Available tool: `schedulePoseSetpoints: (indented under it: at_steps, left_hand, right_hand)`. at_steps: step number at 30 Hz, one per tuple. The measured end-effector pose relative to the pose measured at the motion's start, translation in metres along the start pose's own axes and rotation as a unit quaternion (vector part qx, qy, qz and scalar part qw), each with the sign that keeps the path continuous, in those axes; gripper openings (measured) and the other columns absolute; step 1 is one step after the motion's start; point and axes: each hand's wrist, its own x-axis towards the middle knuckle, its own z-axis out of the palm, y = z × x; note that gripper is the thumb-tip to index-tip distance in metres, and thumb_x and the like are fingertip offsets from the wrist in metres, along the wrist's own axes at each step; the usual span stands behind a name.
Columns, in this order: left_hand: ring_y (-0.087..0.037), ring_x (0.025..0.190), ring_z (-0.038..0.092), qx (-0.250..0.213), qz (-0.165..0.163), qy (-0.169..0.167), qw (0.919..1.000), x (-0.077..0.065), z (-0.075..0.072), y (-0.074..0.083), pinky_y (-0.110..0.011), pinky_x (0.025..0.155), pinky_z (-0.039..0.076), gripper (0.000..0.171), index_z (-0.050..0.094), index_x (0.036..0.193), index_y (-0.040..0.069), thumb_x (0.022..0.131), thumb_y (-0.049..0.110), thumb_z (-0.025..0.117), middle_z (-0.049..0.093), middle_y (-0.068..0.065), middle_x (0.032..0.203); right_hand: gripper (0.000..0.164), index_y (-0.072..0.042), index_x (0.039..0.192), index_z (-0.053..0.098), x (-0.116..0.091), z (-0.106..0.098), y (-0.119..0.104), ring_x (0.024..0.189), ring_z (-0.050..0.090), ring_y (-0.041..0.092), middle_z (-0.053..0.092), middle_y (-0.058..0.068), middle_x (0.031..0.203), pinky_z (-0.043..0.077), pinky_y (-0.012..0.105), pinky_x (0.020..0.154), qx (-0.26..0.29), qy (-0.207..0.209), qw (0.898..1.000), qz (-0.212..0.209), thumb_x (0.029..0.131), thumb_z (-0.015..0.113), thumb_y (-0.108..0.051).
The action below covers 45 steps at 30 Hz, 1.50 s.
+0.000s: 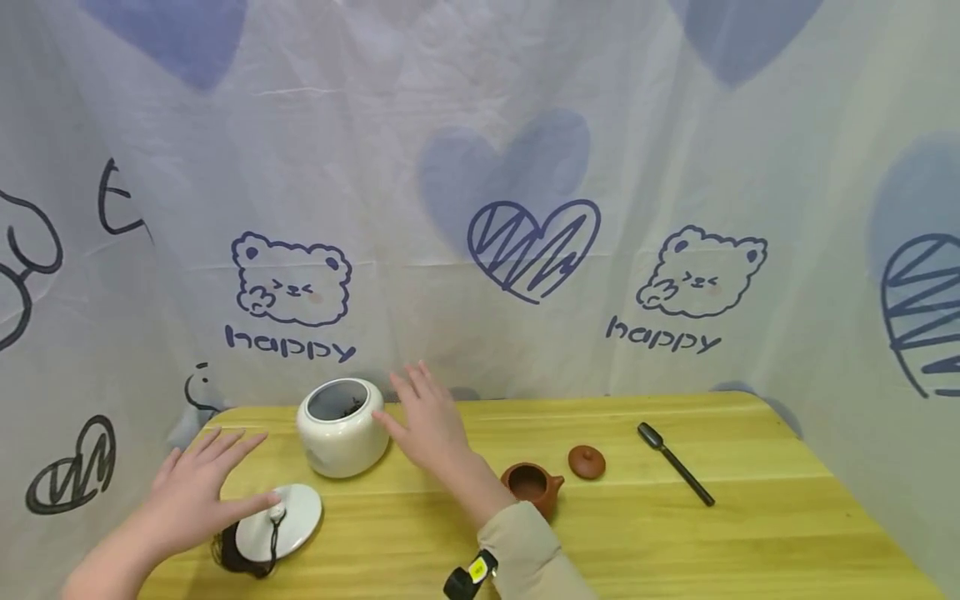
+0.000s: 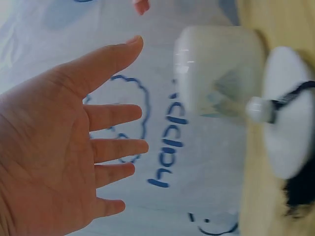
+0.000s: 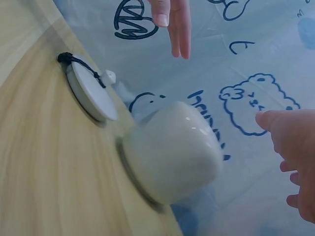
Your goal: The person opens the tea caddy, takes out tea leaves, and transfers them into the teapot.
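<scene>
A white ceramic jar stands uncovered at the back left of the table, with some dark bits showing inside its mouth. Its round white lid lies in front of it, knob up, with a dark cord and tassel. My left hand hovers over the lid's left side, fingers spread and straight, holding nothing; the left wrist view shows its bare palm. Just right of the jar, my right hand is raised with straight fingers and an empty palm. In the right wrist view the jar sits apart from that hand.
A small brown clay teapot, partly behind my right forearm, sits mid-table without its lid. That clay lid lies to its right. Farther right is a dark tea scoop. A printed white curtain hangs along the table's back edge.
</scene>
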Motion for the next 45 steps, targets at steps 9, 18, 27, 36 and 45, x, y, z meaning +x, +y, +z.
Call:
schedulePoseSetpoints:
  at_steps: [9,18,27,36,45]
  left_hand:
    - [-0.057,0.140,0.018,-0.048,-0.013,0.008,0.9987,0.021,-0.036,0.012,-0.082,0.102,0.006,0.086,0.035,0.150,0.007,0.086,0.057,0.065,0.034,-0.032,0.150]
    - [-0.056,0.144,0.009,-0.092,-0.029,0.015,0.9952,0.043,-0.052,0.037,-0.082,0.103,0.006,0.087,0.027,0.154,0.010,0.090,0.058,0.059,0.024,-0.031,0.156]
    - [-0.056,0.145,0.003,-0.126,-0.078,0.067,0.9868,0.058,-0.035,0.046,-0.081,0.105,0.006,0.092,0.021,0.156,0.009,0.089,0.061,0.058,0.014,-0.032,0.158]
    - [-0.050,0.147,-0.012,-0.197,-0.140,0.095,0.9658,0.071,0.007,0.047,-0.076,0.111,0.000,0.102,0.008,0.158,0.009,0.087,0.063,0.059,-0.001,-0.029,0.161]
    - [-0.044,0.148,-0.016,-0.194,-0.158,0.106,0.9623,0.083,0.038,0.050,-0.073,0.113,-0.004,0.109,0.002,0.158,0.010,0.084,0.070,0.057,-0.007,-0.024,0.162]
  right_hand:
    - [0.059,-0.016,0.146,0.045,-0.015,-0.047,0.023,0.149,0.027,0.028,0.039,0.009,0.155,0.032,0.047,0.118,-0.017,0.060,0.998,-0.026,0.098,0.051,-0.050]
    - [0.055,-0.014,0.140,0.053,-0.043,-0.068,0.057,0.146,0.034,0.029,0.046,0.010,0.151,0.036,0.047,0.116,-0.039,0.133,0.988,-0.070,0.095,0.060,-0.044]
    - [0.054,-0.010,0.136,0.056,-0.074,-0.090,0.091,0.141,0.040,0.034,0.050,0.014,0.146,0.038,0.050,0.114,-0.076,0.171,0.978,-0.095,0.091,0.067,-0.038]
    - [0.055,-0.008,0.135,0.057,-0.113,-0.106,0.134,0.141,0.038,0.036,0.049,0.015,0.146,0.038,0.056,0.112,-0.075,0.189,0.978,-0.043,0.088,0.071,-0.033]
    - [0.051,-0.005,0.128,0.060,-0.149,-0.119,0.178,0.134,0.044,0.042,0.054,0.020,0.139,0.041,0.061,0.105,-0.079,0.219,0.972,-0.009,0.083,0.076,-0.023]
